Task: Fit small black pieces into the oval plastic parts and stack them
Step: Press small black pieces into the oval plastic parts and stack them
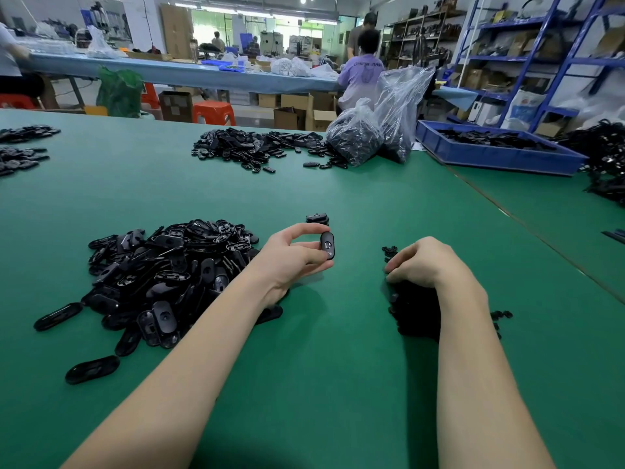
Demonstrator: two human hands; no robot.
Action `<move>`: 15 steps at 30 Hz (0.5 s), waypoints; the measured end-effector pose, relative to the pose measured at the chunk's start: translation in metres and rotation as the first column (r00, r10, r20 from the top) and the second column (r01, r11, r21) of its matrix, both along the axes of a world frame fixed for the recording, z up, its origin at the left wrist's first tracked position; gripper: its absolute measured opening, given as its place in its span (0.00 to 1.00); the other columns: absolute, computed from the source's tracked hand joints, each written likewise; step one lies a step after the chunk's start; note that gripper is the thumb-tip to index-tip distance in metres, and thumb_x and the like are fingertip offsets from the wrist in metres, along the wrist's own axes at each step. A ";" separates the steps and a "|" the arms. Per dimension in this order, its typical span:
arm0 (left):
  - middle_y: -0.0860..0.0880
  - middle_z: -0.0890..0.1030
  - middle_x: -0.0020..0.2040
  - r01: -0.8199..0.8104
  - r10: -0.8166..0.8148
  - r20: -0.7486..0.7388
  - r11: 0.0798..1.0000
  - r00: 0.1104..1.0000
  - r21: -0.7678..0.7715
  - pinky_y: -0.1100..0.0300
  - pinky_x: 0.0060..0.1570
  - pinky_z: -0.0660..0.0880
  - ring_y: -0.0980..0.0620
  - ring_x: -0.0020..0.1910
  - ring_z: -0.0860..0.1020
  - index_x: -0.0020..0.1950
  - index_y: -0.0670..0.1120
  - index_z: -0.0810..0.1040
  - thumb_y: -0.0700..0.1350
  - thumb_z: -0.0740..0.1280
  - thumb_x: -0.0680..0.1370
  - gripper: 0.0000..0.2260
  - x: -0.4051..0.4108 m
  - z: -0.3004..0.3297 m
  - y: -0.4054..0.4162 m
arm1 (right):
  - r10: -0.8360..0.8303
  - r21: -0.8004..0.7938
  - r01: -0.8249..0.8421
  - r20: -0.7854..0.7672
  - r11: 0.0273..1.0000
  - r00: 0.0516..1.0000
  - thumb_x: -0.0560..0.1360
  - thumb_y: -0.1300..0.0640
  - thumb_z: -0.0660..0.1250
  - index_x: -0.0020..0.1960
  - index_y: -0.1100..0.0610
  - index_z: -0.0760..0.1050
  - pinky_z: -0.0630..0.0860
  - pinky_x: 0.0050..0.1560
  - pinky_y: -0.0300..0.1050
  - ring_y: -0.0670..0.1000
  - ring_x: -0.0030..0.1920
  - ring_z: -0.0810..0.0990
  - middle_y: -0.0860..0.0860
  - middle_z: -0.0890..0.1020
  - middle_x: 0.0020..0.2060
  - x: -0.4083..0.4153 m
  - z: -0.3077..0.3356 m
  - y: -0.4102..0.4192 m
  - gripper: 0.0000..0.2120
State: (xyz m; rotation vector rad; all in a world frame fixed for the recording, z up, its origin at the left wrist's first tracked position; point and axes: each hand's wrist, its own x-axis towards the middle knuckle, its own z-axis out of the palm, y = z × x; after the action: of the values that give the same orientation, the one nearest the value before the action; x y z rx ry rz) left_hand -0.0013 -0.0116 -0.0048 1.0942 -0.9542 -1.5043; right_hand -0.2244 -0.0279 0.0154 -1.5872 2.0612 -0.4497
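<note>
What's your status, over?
Left grip pinching oval part. Right grip curled over small pieces, hold unclear. Stack started behind. Nothing blocking.

- 1 oval part [327, 245], pinched in the left hand [291, 258]
- 1 short stack [317, 219] just beyond that grip
- 1 big loose heap [169, 275] left of it
- 1 pile of small pieces [414, 309] under the right hand [424, 264]
- 2 clear bags [378, 130], 1 blue bin [497, 155] far beyond
</note>
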 end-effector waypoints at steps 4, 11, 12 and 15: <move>0.38 0.83 0.53 -0.004 0.004 0.000 1.000 1.000 -0.004 0.61 0.47 0.83 0.48 0.43 0.84 0.61 0.40 0.80 0.24 0.66 0.75 0.19 0.001 0.000 -0.001 | -0.049 -0.006 0.049 0.027 0.999 0.998 0.70 0.59 0.79 0.43 0.49 0.87 0.69 0.44 0.40 0.41 0.38 0.74 0.50 0.84 0.49 0.000 -0.002 -0.001 0.06; 0.37 0.83 0.54 -0.050 0.050 0.026 0.999 0.998 -0.012 0.60 0.46 0.83 0.46 0.43 0.84 0.60 0.36 0.76 0.24 0.66 0.75 0.16 0.001 -0.001 -0.002 | -0.028 0.013 0.029 -0.069 1.000 0.997 0.69 0.56 0.78 0.41 0.47 0.86 0.78 0.55 0.45 0.54 0.53 0.81 0.51 0.85 0.50 0.001 -0.003 -0.003 0.05; 0.37 0.83 0.54 -0.056 0.056 0.034 0.998 0.998 -0.016 0.60 0.45 0.83 0.46 0.43 0.84 0.59 0.36 0.76 0.24 0.66 0.75 0.14 0.001 -0.001 -0.002 | -0.024 0.016 0.026 -0.080 1.000 0.997 0.69 0.56 0.78 0.41 0.47 0.85 0.78 0.56 0.46 0.54 0.53 0.81 0.51 0.85 0.50 0.002 -0.003 -0.004 0.05; 0.39 0.84 0.50 -0.049 0.053 0.109 0.998 0.993 -0.040 0.63 0.38 0.82 0.49 0.41 0.83 0.54 0.39 0.77 0.27 0.67 0.76 0.10 0.003 0.000 -0.002 | -0.006 0.012 0.008 -0.100 1.000 0.995 0.70 0.55 0.76 0.42 0.47 0.85 0.79 0.57 0.48 0.55 0.52 0.81 0.50 0.85 0.48 0.003 -0.005 -0.004 0.04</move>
State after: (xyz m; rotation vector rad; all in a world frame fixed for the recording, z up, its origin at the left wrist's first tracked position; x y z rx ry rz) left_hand 0.0017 -0.0131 -0.0051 1.1756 -1.0185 -1.3908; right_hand -0.2213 -0.0323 0.0108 -1.6263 2.1401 -0.3660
